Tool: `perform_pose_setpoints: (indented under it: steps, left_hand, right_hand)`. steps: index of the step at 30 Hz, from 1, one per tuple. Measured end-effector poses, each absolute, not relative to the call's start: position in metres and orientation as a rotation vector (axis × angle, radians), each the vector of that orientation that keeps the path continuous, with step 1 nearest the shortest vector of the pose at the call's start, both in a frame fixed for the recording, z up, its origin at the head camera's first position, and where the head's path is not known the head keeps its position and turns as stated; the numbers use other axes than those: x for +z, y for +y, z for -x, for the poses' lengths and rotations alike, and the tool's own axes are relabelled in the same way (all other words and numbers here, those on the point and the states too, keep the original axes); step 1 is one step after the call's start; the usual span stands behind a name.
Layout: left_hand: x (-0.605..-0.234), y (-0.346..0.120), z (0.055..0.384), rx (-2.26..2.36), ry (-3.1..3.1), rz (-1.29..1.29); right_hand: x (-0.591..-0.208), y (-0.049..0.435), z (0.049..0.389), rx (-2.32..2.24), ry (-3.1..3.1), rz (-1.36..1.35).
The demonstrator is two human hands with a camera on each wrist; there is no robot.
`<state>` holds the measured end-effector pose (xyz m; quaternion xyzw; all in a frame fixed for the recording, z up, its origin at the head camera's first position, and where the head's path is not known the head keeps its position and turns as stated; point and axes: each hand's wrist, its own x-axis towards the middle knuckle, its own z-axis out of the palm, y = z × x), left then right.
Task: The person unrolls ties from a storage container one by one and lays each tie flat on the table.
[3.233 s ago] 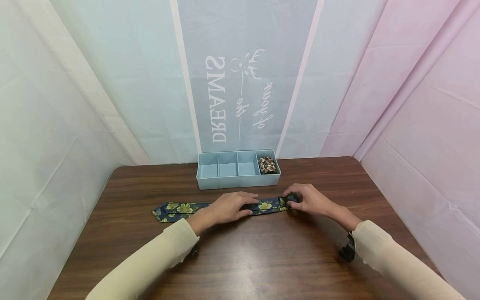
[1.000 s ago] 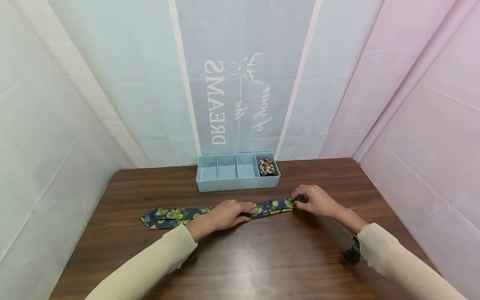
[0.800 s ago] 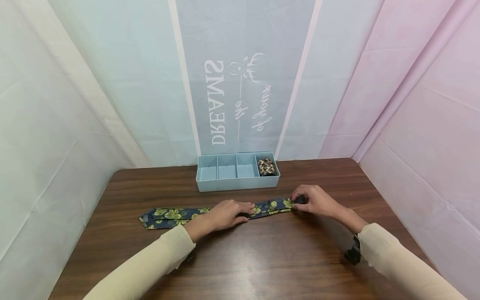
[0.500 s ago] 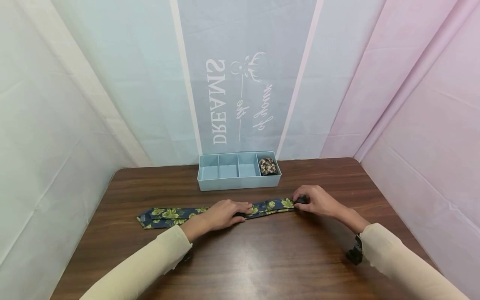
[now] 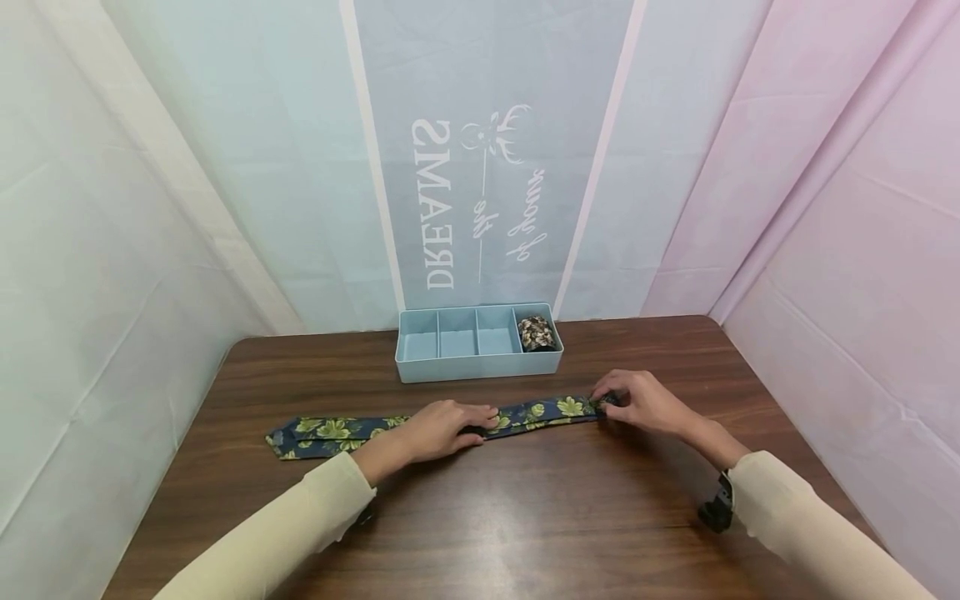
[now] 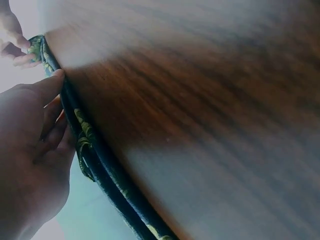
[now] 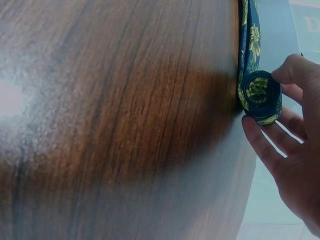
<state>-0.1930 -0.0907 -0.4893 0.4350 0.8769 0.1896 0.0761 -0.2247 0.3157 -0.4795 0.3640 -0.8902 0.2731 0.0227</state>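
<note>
Across the brown table [image 5: 480, 517], in front of the box [image 5: 480, 367], lies the tie [image 5: 525, 417], its right end coiled. My right hand [image 5: 643, 402] grips the coil [image 7: 260, 94]; my left hand [image 5: 438, 428] rests, fingers relaxed, on the flat length.

Blue divided tray [image 5: 480, 367] sitting at the back of the tabletop [image 5: 480, 533]
A brown floral roll [image 5: 537, 332] is lying in its rightmost compartment; behind, a pale backdrop [image 5: 487, 50] is showing mirrored white lettering [image 5: 435, 204].
</note>
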Motion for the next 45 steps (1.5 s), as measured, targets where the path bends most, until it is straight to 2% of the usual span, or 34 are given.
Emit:
perform_pose_setpoints:
  steps: [10, 27, 45]
  left_hand:
    - [-0.476, -0.066, 0.193, 0.436, 2.688, -1.288]
    - [-0.477, -0.015, 0.212, 0.408, 2.649, -1.39]
    - [-0.485, -0.017, 0.209, 0.434, 2.642, -1.294]
  right_hand:
    - [-0.481, 0.318, 0.225, 0.831, -2.748, -1.117]
    - [-0.483, 0.311, 0.225, 0.787, -2.732, -1.069]
    - [-0.485, 0.314, 0.227, 0.766, -2.676, -1.099]
